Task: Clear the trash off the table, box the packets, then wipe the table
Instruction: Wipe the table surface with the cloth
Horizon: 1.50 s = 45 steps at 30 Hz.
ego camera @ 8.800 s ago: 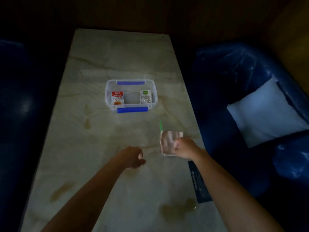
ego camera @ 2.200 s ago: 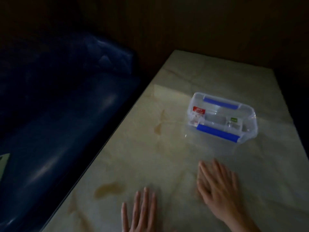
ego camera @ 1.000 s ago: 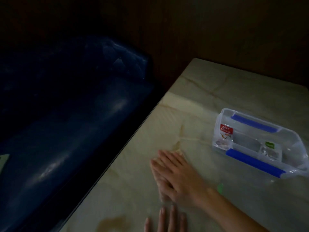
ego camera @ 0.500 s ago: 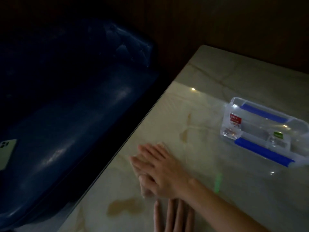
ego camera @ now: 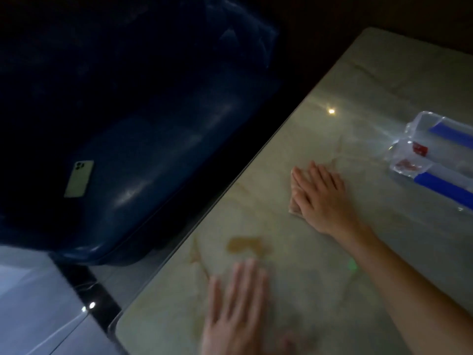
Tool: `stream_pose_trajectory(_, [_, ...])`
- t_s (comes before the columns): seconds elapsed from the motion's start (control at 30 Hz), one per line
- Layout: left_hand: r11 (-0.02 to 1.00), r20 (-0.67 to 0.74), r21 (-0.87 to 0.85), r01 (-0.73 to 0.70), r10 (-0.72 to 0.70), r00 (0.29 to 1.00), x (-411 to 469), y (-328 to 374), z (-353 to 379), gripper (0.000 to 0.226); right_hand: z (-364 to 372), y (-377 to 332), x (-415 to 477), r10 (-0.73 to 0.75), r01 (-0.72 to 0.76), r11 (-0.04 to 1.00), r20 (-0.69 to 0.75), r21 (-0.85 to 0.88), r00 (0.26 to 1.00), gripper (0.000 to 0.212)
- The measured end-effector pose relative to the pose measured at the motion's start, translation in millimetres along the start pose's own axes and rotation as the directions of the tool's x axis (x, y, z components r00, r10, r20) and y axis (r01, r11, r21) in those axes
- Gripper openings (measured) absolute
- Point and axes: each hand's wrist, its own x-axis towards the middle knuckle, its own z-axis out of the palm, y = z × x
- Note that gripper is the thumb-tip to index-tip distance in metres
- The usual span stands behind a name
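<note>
My right hand (ego camera: 320, 198) lies flat, fingers stretched out, pressing a small pale cloth (ego camera: 294, 210) onto the marble table (ego camera: 384, 80); only the cloth's left edge shows under the fingers. My left hand (ego camera: 235, 308) rests flat and blurred on the table near the front edge, holding nothing. A brown stain (ego camera: 244, 245) lies between the two hands. At the right edge stands the clear plastic box (ego camera: 407, 131) with blue clips, a red packet (ego camera: 419, 149) inside it.
A dark blue sofa (ego camera: 153, 124) runs along the table's left side with a pale green phone (ego camera: 79, 178) lying on its seat. Light floor (ego camera: 30, 303) shows at the bottom left. A faint green light spot (ego camera: 352, 266) sits on the table beside my right forearm.
My right hand with the cloth has slid away from the stain toward the box. My left hand has come further onto the table. The view has swung left and down.
</note>
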Motion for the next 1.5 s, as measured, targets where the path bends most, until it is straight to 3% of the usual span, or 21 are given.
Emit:
stream_pose_trajectory(0.13, [0.928,0.134,0.133,0.347,-0.364,0.922,-33.3,-75.8,-26.5,0.112,-8.0,-69.0,-29.0,-0.153,0.153,0.987,-0.012,0.057,0.988,0.058])
stream_pose_trajectory(0.2, [0.921,0.221,0.116,0.372,-0.390,0.894,-37.9,-88.0,-33.6,0.112,-14.3,-108.6,-49.6,-0.284,0.281,0.954,0.005,0.105,0.959,0.060])
stream_pose_trajectory(0.3, [0.926,0.282,0.053,0.374,-0.373,0.884,-38.9,-86.6,-35.1,0.112,-24.3,-150.4,-103.7,-0.522,0.510,0.847,0.048,0.147,0.852,0.064])
stream_pose_trajectory(0.4, [0.932,0.271,0.046,0.359,-0.357,0.894,-40.9,-87.6,-34.4,0.110,-29.1,-129.7,-128.3,-0.674,0.657,0.736,0.082,0.163,0.734,0.066])
stream_pose_trajectory(0.43, [0.935,0.273,0.038,0.353,-0.350,0.896,-41.4,-88.9,-35.3,0.106,-26.8,-110.9,-122.9,-0.673,0.658,0.739,0.101,0.146,0.733,0.067])
stream_pose_trajectory(0.5, [0.939,0.262,0.022,0.343,-0.337,0.904,-42.5,-90.0,-35.3,0.093,-13.8,-65.6,-98.7,-0.578,0.575,0.816,0.049,0.064,0.815,0.062])
stream_pose_trajectory(0.57, [0.940,0.237,0.012,0.340,-0.333,0.913,-44.0,-89.5,-35.2,0.082,-8.8,-38.5,-71.0,-0.276,0.277,0.961,-0.020,0.016,0.961,0.056])
stream_pose_trajectory(0.63, [0.939,0.213,0.007,0.343,-0.337,0.917,-43.8,-89.9,-34.1,0.077,-8.5,-49.9,-51.8,0.043,-0.043,0.999,-0.005,0.019,0.999,0.059])
stream_pose_trajectory(0.67, [0.940,0.210,0.008,0.342,-0.336,0.918,-43.9,-90.5,-33.1,0.076,-8.7,-67.4,-47.9,0.090,-0.090,0.995,0.000,0.033,0.996,0.061])
stream_pose_trajectory(0.7, [0.940,0.210,0.005,0.341,-0.334,0.919,-44.5,-90.7,-32.2,0.075,-11.6,-87.8,-52.0,0.042,-0.041,0.998,-0.018,0.051,0.999,0.061])
stream_pose_trajectory(0.77, [0.941,0.202,-0.002,0.339,-0.332,0.922,-45.6,-91.3,-31.0,0.073,-15.7,-128.7,-87.3,-0.244,0.247,0.965,-0.043,0.092,0.969,0.063])
stream_pose_trajectory(0.83, [0.941,0.207,0.001,0.339,-0.332,0.920,-45.8,-92.4,-31.1,0.070,-27.5,-159.6,-152.7,-0.480,0.472,0.870,0.026,0.143,0.877,0.067])
stream_pose_trajectory(0.9, [0.942,0.210,0.002,0.336,-0.329,0.921,-45.8,-93.0,-30.5,0.067,-37.8,-159.2,-204.8,-0.611,0.587,0.785,0.093,0.201,0.786,0.068])
stream_pose_trajectory(0.93, [0.942,0.206,-0.003,0.337,-0.329,0.922,-45.8,-93.3,-29.9,0.066,-39.0,-146.7,-213.4,-0.634,0.607,0.768,0.108,0.204,0.766,0.067])
stream_pose_trajectory(1.0, [0.940,0.206,-0.017,0.341,-0.331,0.921,-46.6,-93.7,-30.1,0.066,-30.3,-111.8,-203.9,-0.560,0.545,0.826,0.099,0.141,0.823,0.067])
stream_pose_trajectory(1.1, [0.937,0.205,-0.041,0.346,-0.331,0.921,-47.5,-93.9,-33.4,0.071,-22.9,-90.1,-160.9,-0.130,0.126,0.990,0.067,0.070,0.989,0.063])
stream_pose_trajectory(1.17, [0.938,0.208,-0.064,0.341,-0.322,0.924,-47.9,-92.5,-36.4,0.080,-19.7,-120.2,-140.6,0.082,-0.085,0.993,0.045,0.079,0.996,0.064])
stream_pose_trajectory(1.2, [0.940,0.206,-0.070,0.334,-0.314,0.927,-48.1,-92.3,-37.0,0.085,-18.9,-144.8,-136.2,0.067,-0.070,0.992,0.031,0.101,0.997,0.064])
stream_pose_trajectory(1.27, [0.942,0.211,-0.067,0.330,-0.310,0.927,-50.2,-93.6,-37.0,0.091,-16.9,-197.4,-143.6,-0.164,0.164,0.977,-0.006,0.133,0.986,0.062])
stream_pose_trajectory(1.33, [0.948,0.216,-0.057,0.314,-0.295,0.931,-50.7,-95.1,-37.1,0.093,-19.2,-230.0,-163.6,-0.381,0.376,0.917,0.006,0.134,0.925,0.062])
stream_pose_trajectory(1.5, [0.942,0.237,-0.068,0.328,-0.304,0.923,-48.0,-91.9,-40.7,0.093,-30.8,-180.0,-217.0,-0.522,0.510,0.849,0.070,0.140,0.850,0.063])
